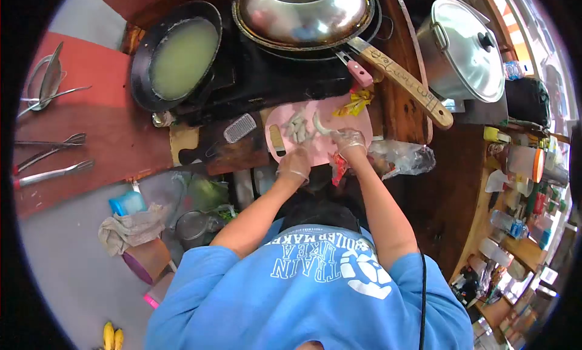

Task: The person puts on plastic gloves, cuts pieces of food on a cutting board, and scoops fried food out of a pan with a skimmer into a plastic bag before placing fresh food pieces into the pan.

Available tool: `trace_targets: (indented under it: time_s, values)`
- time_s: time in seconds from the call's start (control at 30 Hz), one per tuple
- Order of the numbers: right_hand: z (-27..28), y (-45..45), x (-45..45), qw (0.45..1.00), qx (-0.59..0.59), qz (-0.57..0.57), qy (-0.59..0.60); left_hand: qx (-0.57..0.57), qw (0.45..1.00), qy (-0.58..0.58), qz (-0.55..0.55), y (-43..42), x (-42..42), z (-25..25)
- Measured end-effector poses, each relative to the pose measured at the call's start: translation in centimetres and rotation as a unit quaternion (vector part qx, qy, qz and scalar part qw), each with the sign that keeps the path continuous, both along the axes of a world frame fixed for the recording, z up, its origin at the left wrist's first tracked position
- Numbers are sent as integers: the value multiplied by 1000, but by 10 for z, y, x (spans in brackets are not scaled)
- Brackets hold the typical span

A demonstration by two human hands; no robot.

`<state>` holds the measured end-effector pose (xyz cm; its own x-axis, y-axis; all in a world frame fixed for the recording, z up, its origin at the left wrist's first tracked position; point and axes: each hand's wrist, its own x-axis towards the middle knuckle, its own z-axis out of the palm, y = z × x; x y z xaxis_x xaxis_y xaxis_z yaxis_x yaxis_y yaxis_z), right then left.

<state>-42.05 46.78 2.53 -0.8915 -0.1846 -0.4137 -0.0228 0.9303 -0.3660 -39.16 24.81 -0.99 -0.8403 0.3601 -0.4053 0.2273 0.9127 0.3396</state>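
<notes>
A pink cutting board [359, 127] lies in front of me with several pale, whitish pieces [297, 128] heaped on it. My left hand [296, 164], in a clear plastic glove, reaches over the near edge to the heap. Its fingertips blend into the pieces, so their grip is unclear. My right hand [350, 141], also gloved, is bent at the board's right side. Its closed fingers meet the end of a pale curved strip [321, 124]. Just below that hand is a crumpled red piece [338, 169]. Something yellow and crumpled [356, 104] rests at the upper right of the board.
A small grater [240, 128] is left of the board. Behind stand a dark pan of cloudy liquid [183, 59] and a lidded wok [306, 16], its wooden handle [406, 83] reaching rightward. A large lidded pot [464, 50] is farther right. Tongs [54, 153] lie at left.
</notes>
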Motion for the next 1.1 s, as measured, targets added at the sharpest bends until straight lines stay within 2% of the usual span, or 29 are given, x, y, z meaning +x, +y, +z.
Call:
trace_targets:
  time_s: [0.03,0.13,0.17,0.2,0.27,0.3,0.37,0.4,0.43,0.47,0.5,0.53,0.57,0.7,0.8,0.87,0.93,0.97,1.0,1.03,1.1]
  values:
    - [15,0,9,999,10,21,-29,18,1000,13,16,0,-4,7]
    - [-22,2,35,997,60,49,-8,66,996,33,47,6,-7,36]
    - [-21,-4,29,996,52,12,-77,81,995,42,33,9,-7,52]
    - [-18,-8,28,996,50,6,-76,94,994,51,19,11,-5,61]
    - [-12,-13,29,989,32,-84,-114,67,996,62,-9,10,4,34]
    - [-16,-11,31,989,28,-92,-115,66,992,92,-52,8,7,26]
    - [-26,-8,40,999,34,26,-32,65,985,117,-112,8,7,16]
    - [-41,-11,45,999,32,13,-34,83,984,129,-93,14,2,18]
    - [-55,-16,46,993,13,-91,-79,101,982,142,-72,20,-2,21]
    - [-35,-18,47,997,44,-44,-44,103,981,142,-81,25,-5,33]
    - [-13,-20,47,997,78,2,-6,64,994,78,-40,31,-9,51]
    - [-11,-24,47,997,79,-4,-4,23,1000,14,2,36,-12,60]
    - [-12,-28,46,996,77,-31,-13,137,977,163,5,30,-4,25]
    - [-22,-37,52,996,40,-76,14,79,990,81,-80,19,12,24]
    - [-17,-38,53,995,25,-91,8,60,997,32,-37,37,0,34]
    - [-22,-39,53,995,19,-96,-1,87,993,73,-23,37,0,30]
    - [-50,-46,53,963,-70,-256,-37,114,987,114,-8,40,0,35]
    - [-41,-45,51,964,-69,-255,-38,122,990,76,-7,40,2,48]
    - [-22,-42,45,978,-49,-186,-80,129,991,36,-6,38,5,55]
    - [-10,-42,41,986,-28,-114,-122,127,991,36,-1,35,10,48]
    - [-9,-42,39,987,-27,-101,-120,128,987,95,-33,31,17,33]
